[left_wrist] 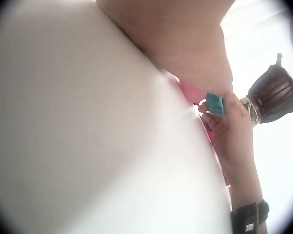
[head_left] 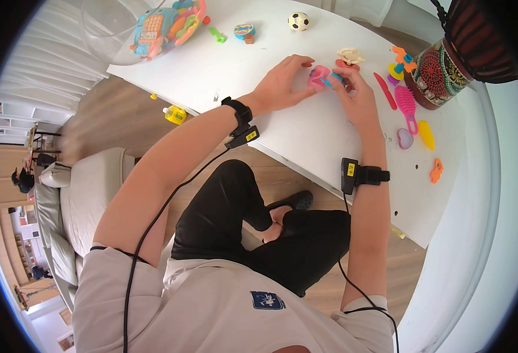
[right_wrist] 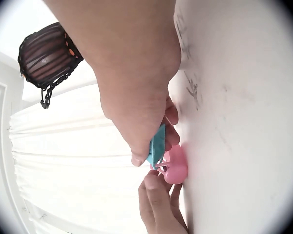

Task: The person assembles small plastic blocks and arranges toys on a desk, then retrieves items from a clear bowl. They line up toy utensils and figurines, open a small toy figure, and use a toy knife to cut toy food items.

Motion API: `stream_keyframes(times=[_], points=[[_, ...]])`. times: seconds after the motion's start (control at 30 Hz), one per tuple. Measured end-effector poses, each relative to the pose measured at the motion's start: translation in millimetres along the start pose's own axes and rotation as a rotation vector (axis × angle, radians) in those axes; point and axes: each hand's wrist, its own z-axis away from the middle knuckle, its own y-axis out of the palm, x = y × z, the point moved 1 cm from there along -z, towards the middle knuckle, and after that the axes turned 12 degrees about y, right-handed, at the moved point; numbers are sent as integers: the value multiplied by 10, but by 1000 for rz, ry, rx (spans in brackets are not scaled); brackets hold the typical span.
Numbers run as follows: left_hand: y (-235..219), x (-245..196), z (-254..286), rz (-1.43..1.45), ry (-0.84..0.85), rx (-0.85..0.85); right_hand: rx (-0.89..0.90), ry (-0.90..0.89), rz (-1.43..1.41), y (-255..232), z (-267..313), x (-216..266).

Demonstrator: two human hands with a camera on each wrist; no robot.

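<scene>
A small teal piece (right_wrist: 157,146) is pinched between the thumb and fingertips of the right hand (head_left: 358,97), just above the white table (head_left: 329,132). Right beside it a rounded pink toy (head_left: 318,75) is set on the tabletop, between the two hands. The piece is held up against the pink toy's near edge – whether the two are joined cannot be told.

The left hand (head_left: 281,82) is held open, a wide gap being left between thumb and forefinger; the pink toy is met by the thumb tip, but no firm grip is seen.

Behind the right hand's fingertips, a cream-coloured toy (head_left: 351,55) is placed near the pair. To the right of that hand are laid a red stick-like toy (head_left: 385,91), a pink hairbrush (head_left: 406,105), a heart-shaped toy (head_left: 405,139), a yellow toy (head_left: 426,135) and, nearer the table's edge, an orange toy (head_left: 436,170). A patterned drum (head_left: 438,76) is stood beyond the hairbrush. Toward the far side, well apart from the hands, a toy football (head_left: 298,22) and a green toy (head_left: 216,35) are seen – small and untouched.
</scene>
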Motion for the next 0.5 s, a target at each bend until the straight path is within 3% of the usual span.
stream_keyframes(times=[0.5], points=[[32,67,-15,-9,92,-21,39,-135,10,-1,-22,-36]])
